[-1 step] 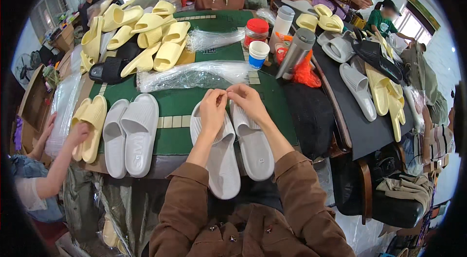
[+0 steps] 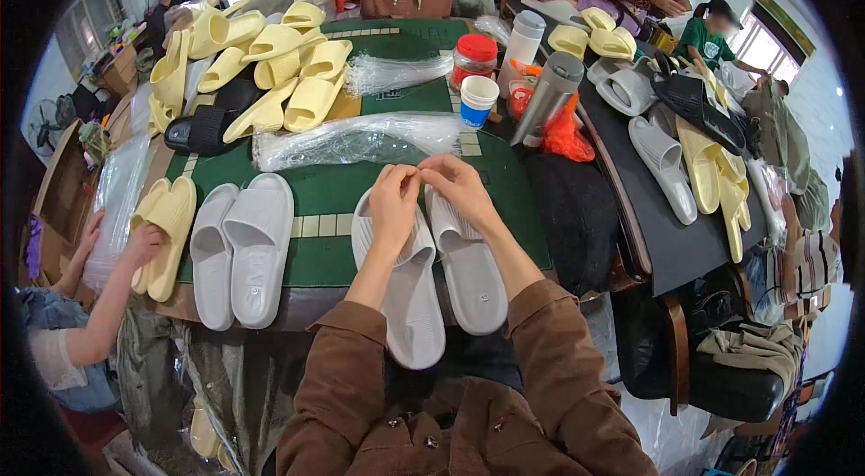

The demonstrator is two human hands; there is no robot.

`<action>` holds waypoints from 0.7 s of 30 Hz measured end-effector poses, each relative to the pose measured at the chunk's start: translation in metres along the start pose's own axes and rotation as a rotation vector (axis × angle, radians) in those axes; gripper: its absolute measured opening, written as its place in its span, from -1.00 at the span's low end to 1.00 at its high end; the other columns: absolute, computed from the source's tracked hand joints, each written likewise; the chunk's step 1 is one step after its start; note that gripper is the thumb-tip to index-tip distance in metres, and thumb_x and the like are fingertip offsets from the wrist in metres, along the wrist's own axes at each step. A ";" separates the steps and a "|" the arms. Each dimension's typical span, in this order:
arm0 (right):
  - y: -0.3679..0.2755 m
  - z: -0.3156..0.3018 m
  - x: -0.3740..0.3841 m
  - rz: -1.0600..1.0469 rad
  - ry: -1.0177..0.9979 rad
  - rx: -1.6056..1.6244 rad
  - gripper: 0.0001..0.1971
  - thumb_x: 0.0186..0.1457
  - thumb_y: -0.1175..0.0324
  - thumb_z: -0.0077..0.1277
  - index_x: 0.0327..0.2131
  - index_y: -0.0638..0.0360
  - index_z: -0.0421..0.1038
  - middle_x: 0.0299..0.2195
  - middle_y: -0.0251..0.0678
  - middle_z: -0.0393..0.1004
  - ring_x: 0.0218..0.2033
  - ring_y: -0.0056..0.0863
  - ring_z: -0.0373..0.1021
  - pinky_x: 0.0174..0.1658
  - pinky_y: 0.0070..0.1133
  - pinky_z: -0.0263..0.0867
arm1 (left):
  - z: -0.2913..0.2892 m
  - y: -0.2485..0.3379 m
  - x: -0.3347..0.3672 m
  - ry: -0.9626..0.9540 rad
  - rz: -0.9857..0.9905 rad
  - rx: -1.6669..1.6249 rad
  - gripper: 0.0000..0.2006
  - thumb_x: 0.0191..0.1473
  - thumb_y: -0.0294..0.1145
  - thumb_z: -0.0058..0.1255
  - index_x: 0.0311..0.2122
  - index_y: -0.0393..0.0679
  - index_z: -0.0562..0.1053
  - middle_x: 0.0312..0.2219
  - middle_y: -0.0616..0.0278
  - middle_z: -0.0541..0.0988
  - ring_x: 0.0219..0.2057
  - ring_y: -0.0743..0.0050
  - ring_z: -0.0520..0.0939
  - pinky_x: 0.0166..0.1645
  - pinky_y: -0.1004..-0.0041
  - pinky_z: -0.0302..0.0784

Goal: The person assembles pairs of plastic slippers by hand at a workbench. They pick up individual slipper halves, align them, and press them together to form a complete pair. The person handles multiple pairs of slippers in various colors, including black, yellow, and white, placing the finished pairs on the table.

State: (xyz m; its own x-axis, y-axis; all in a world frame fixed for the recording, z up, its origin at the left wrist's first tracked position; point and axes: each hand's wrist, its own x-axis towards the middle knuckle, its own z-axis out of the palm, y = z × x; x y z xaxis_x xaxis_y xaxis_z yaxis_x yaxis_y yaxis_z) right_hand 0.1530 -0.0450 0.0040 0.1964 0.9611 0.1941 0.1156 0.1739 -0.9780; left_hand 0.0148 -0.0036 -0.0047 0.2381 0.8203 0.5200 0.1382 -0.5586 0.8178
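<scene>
Above a pair of grey slide slippers, my left hand (image 2: 395, 206) and my right hand (image 2: 458, 192) meet at the fingertips. Both pinch; anything between the fingers is too small to make out. The left slipper (image 2: 410, 314) of this pair juts past the table's near edge, its strap partly behind my left hand. Beside it lies the right slipper (image 2: 475, 291), a small mark on its insole, with my right hand over its strap end. Another grey pair (image 2: 257, 251) rests to the left. Just beyond my hands is a bundle of thin clear plastic strands (image 2: 360, 141).
Yellow slippers (image 2: 315, 102) are heaped at the far left. A white-and-blue cup (image 2: 478, 103), a red-lidded jar (image 2: 474, 60) and a steel bottle (image 2: 550, 98) stand right of the strands. At left, a co-worker's hand (image 2: 144, 244) touches yellow slippers. A chair (image 2: 721, 359) is at right.
Across the table, the yellow slippers in a co-worker's grip have shifted slightly left. The left co-worker's hand has moved a little. My hands keep nearly the same place.
</scene>
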 end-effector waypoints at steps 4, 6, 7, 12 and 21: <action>0.001 -0.009 0.002 0.075 0.020 0.247 -0.79 0.15 0.30 0.02 -0.22 0.20 0.48 -0.45 -0.53 0.44 -0.48 -0.83 0.22 -0.42 -0.78 0.15 | 0.002 0.006 0.001 0.021 0.010 0.030 -0.93 0.03 -0.49 0.03 -0.38 -0.26 0.48 -0.46 0.16 0.48 -0.43 0.28 0.49 -0.31 0.38 0.40; -0.001 -0.004 0.000 0.056 0.007 0.108 -0.80 0.15 0.29 0.02 -0.23 0.18 0.49 -0.48 -0.55 0.41 -0.50 -0.84 0.19 -0.45 -0.78 0.12 | -0.001 0.006 0.000 0.024 0.014 0.030 -0.92 0.03 -0.48 0.03 -0.38 -0.26 0.48 -0.46 0.16 0.50 -0.41 0.29 0.49 -0.29 0.36 0.40; -0.002 -0.004 -0.002 0.045 0.006 0.034 -0.81 0.15 0.29 0.02 -0.23 0.16 0.49 -0.50 -0.56 0.40 -0.51 -0.85 0.18 -0.46 -0.78 0.11 | 0.000 0.007 0.000 0.020 0.032 0.047 -0.93 0.03 -0.48 0.03 -0.38 -0.25 0.48 -0.46 0.16 0.50 -0.41 0.27 0.49 -0.29 0.36 0.40; -0.003 -0.003 -0.003 0.024 0.055 0.035 -0.85 0.16 0.27 0.01 -0.27 0.09 0.48 -0.47 -0.54 0.42 -0.48 -0.83 0.22 -0.43 -0.81 0.11 | 0.000 0.003 0.000 0.004 0.146 0.267 -0.95 0.00 -0.49 0.04 -0.39 -0.20 0.49 -0.44 0.15 0.53 -0.39 0.19 0.52 -0.29 0.32 0.41; -0.010 -0.033 0.001 0.033 0.330 0.845 -0.94 0.22 0.37 -0.10 -0.31 0.08 0.34 -0.14 -0.26 0.47 0.06 -0.38 0.35 -0.20 -0.61 0.44 | 0.000 0.009 -0.002 0.115 -0.019 0.208 -0.88 0.01 -0.60 -0.07 -0.32 -0.18 0.46 -0.27 0.09 0.47 -0.24 0.09 0.54 -0.17 0.26 0.43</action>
State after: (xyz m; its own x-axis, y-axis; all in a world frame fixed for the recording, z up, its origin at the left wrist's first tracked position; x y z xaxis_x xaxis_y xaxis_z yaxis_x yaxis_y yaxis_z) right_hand 0.1844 -0.0525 0.0169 0.4708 0.8808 0.0501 -0.6224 0.3718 -0.6887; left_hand 0.0152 -0.0104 0.0015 0.1244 0.8329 0.5393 0.3395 -0.5465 0.7656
